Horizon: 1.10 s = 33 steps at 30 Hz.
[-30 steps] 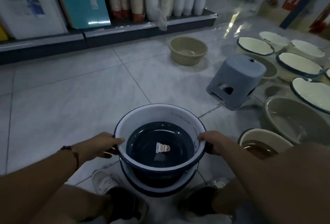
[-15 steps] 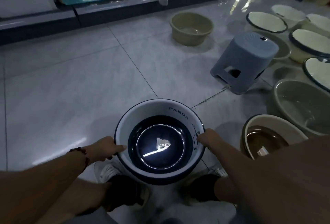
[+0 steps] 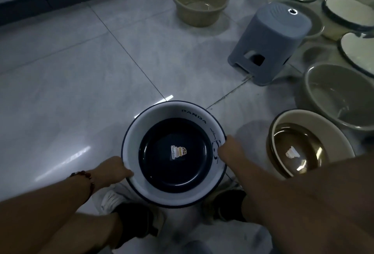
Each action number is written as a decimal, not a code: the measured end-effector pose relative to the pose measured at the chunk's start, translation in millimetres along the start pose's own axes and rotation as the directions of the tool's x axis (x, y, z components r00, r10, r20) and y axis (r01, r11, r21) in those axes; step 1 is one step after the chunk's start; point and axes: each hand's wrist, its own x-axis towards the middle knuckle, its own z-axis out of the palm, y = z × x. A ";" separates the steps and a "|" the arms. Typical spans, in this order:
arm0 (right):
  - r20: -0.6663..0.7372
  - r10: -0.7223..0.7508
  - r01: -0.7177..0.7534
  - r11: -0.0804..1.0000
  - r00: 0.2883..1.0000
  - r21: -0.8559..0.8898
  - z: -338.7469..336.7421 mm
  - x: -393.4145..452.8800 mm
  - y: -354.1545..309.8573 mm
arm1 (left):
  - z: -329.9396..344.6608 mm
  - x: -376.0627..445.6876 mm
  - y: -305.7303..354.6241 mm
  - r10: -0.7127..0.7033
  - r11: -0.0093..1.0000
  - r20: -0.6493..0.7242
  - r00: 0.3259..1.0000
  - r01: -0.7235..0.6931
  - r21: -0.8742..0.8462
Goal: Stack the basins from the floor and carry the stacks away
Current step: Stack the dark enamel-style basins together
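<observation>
In the head view, the left hand point(image 3: 110, 169) and the right hand point(image 3: 229, 149) each grasped an opposite side of the rim of a white basin point(image 3: 132, 130) with a dark bottom, which sat between them above the shoes point(image 3: 113, 199) and the floor point(image 3: 70, 91). Just right of the right hand stood a cream basin point(image 3: 283, 120) holding a metal one, with a grey stool point(image 3: 271, 37) farther ahead and more basins beyond.

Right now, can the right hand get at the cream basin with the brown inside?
Probably not yet: the right hand grips the white, dark-bottomed panda basin. The cream basin sits beside it, path unblocked.
</observation>
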 end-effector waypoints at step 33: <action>-0.179 0.034 -0.118 0.867 0.983 -0.484 -184.1 -101.3 139.6 | 84.9 -125.0 320.7 0.866 0.101 0.237 0.441 -0.619 0.779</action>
